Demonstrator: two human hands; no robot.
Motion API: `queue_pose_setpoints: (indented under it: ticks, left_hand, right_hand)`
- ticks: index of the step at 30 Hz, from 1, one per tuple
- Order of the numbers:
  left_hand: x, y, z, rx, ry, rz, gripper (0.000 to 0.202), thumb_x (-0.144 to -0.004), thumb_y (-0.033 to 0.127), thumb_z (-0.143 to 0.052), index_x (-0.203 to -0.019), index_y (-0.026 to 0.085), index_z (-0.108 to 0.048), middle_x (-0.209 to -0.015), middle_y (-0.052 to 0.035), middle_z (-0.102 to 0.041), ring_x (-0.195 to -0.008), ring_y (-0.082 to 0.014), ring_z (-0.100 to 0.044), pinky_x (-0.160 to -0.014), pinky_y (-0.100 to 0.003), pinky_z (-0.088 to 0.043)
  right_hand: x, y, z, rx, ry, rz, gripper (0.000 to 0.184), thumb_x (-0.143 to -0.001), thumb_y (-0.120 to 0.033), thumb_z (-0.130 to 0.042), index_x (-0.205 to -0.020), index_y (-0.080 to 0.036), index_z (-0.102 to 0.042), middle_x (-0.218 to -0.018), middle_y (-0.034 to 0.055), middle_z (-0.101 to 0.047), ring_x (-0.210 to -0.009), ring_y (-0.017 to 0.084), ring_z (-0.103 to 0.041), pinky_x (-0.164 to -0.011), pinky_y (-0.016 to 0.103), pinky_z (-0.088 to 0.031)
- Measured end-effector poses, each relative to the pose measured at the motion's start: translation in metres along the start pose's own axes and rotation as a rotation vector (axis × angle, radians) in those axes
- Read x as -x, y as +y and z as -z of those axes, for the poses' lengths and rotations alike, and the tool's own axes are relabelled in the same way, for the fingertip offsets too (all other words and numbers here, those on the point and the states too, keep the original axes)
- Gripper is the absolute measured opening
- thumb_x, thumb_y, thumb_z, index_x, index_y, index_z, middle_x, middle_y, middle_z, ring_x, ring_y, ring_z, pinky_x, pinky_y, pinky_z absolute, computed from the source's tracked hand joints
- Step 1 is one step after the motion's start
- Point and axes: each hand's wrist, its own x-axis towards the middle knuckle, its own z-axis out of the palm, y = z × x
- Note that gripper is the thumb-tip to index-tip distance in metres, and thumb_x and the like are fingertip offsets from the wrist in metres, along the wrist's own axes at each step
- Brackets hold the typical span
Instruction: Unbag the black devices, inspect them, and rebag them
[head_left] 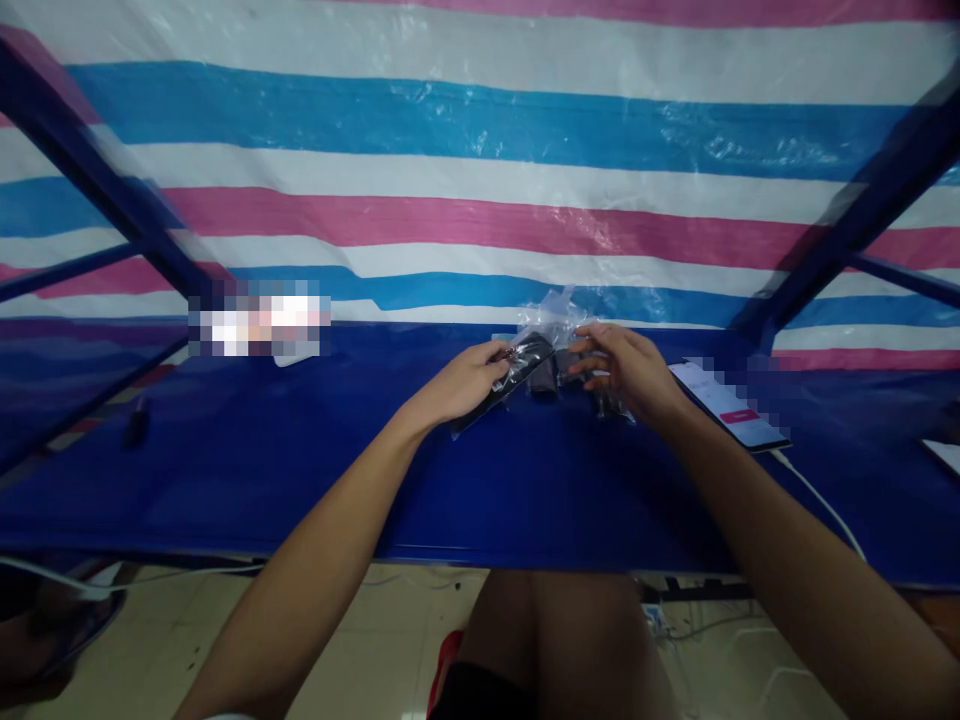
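One long black packet [531,352] in clear wrap sits gripped in your left hand [469,385], slanting toward your right hand [626,365], whose fingers are loosely spread. Between your hands, dark wrapped pieces [543,378] lie on the blue tabletop [300,460]; whether your right fingers touch them cannot be told. Just right of that hand lies a phone [716,395].

At least three bagged black pieces [543,378]

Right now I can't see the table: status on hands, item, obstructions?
Left hand gripping dark packet in clear plastic. Right hand at other wrapped pieces, grip unclear. Lit-screen device right of right hand, apart from the packet.
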Motion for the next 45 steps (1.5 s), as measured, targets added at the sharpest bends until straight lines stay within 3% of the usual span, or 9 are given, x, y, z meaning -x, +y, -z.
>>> queue_pose_setpoints:
  ticks: [4,8,14,20,25,27,32,40,45]
  left_hand:
    - [0.004,-0.004,-0.005,-0.29,0.039,-0.081,0.048,-0.1,0.056,-0.066,-0.13,0.02,-0.073,-0.123,-0.0141,-0.078,-0.111,-0.0345,-0.074,-0.097,-0.049,-0.057]
    - [0.004,-0.014,-0.007,-0.464,-0.006,-0.12,0.054,-0.093,0.047,-0.075,-0.141,0.022,-0.069,-0.136,-0.0152,-0.076,-0.118,-0.0378,-0.073,-0.097,-0.051,-0.057]
    - [0.004,-0.015,0.001,-0.506,-0.019,-0.17,0.048,-0.094,0.043,-0.072,-0.14,0.027,-0.072,-0.133,-0.0113,-0.079,-0.116,-0.0351,-0.075,-0.091,-0.045,-0.057]
    - [0.006,-0.011,0.009,-0.465,-0.001,-0.126,0.06,-0.092,0.047,-0.074,-0.145,0.022,-0.062,-0.12,-0.0116,-0.083,-0.095,-0.0303,-0.077,-0.074,-0.038,-0.052]
    - [0.007,-0.011,0.019,-0.523,0.023,-0.123,0.05,-0.089,0.047,-0.075,-0.132,0.023,-0.068,-0.111,-0.0093,-0.084,-0.089,-0.0299,-0.077,-0.071,-0.037,-0.049]
    - [0.007,-0.011,0.022,-0.548,0.037,-0.112,0.048,-0.089,0.047,-0.075,-0.131,0.023,-0.069,-0.112,-0.0094,-0.083,-0.093,-0.0312,-0.077,-0.073,-0.038,-0.05]
    - [0.004,-0.015,0.024,-0.583,0.085,-0.136,0.045,-0.088,0.042,-0.076,-0.129,0.024,-0.072,-0.12,-0.0096,-0.082,-0.105,-0.0327,-0.076,-0.082,-0.041,-0.054]
    - [0.005,-0.015,0.025,-0.545,0.101,-0.163,0.046,-0.089,0.042,-0.076,-0.13,0.021,-0.075,-0.122,-0.0108,-0.082,-0.107,-0.0324,-0.076,-0.089,-0.043,-0.056]
    - [0.005,-0.017,0.026,-0.543,0.104,-0.166,0.049,-0.09,0.042,-0.075,-0.135,0.022,-0.075,-0.128,-0.0111,-0.081,-0.113,-0.033,-0.076,-0.093,-0.044,-0.057]
  right_hand:
    - [-0.004,-0.001,0.005,-0.021,0.04,0.007,0.036,-0.092,-0.054,-0.083,-0.111,-0.024,-0.077,-0.114,0.0091,-0.081,-0.089,0.02,-0.08,-0.062,0.026,-0.065]
    - [-0.004,0.002,0.004,0.067,0.044,-0.041,0.037,-0.087,-0.055,-0.088,-0.091,-0.02,-0.079,-0.101,0.0112,-0.081,-0.082,0.019,-0.076,-0.061,0.027,-0.065]
    - [-0.006,0.006,0.009,0.114,0.057,0.008,0.033,-0.072,-0.043,-0.097,-0.092,-0.022,-0.081,-0.09,0.0075,-0.08,-0.087,0.022,-0.077,-0.059,0.028,-0.063]
    - [-0.009,0.009,0.012,0.124,0.101,-0.023,0.038,-0.075,-0.037,-0.091,-0.106,-0.024,-0.072,-0.096,0.0067,-0.081,-0.085,0.023,-0.077,-0.056,0.028,-0.057]
    - [-0.009,0.009,0.012,0.23,0.033,0.254,0.012,-0.083,-0.027,-0.075,-0.094,-0.027,-0.078,-0.133,0.0063,-0.077,-0.125,0.029,-0.072,-0.09,0.043,-0.064]
    - [-0.007,0.009,0.011,0.391,-0.025,0.389,0.018,-0.084,-0.022,-0.068,-0.093,-0.028,-0.082,-0.136,0.0055,-0.074,-0.133,0.031,-0.066,-0.104,0.05,-0.059]
    - [0.001,0.005,0.011,0.582,0.004,0.573,0.028,-0.093,-0.024,-0.063,-0.104,-0.032,-0.087,-0.121,0.0078,-0.069,-0.117,0.03,-0.067,-0.1,0.051,-0.059]
    - [0.004,0.002,0.01,0.54,-0.125,0.499,0.022,-0.1,-0.033,-0.065,-0.108,-0.032,-0.086,-0.122,0.0049,-0.081,-0.119,0.029,-0.072,-0.103,0.05,-0.058]
    - [0.001,0.007,0.005,0.4,-0.041,0.349,0.029,-0.096,-0.04,-0.074,-0.121,-0.029,-0.082,-0.106,0.0037,-0.08,-0.071,0.017,-0.065,-0.073,0.039,-0.06]
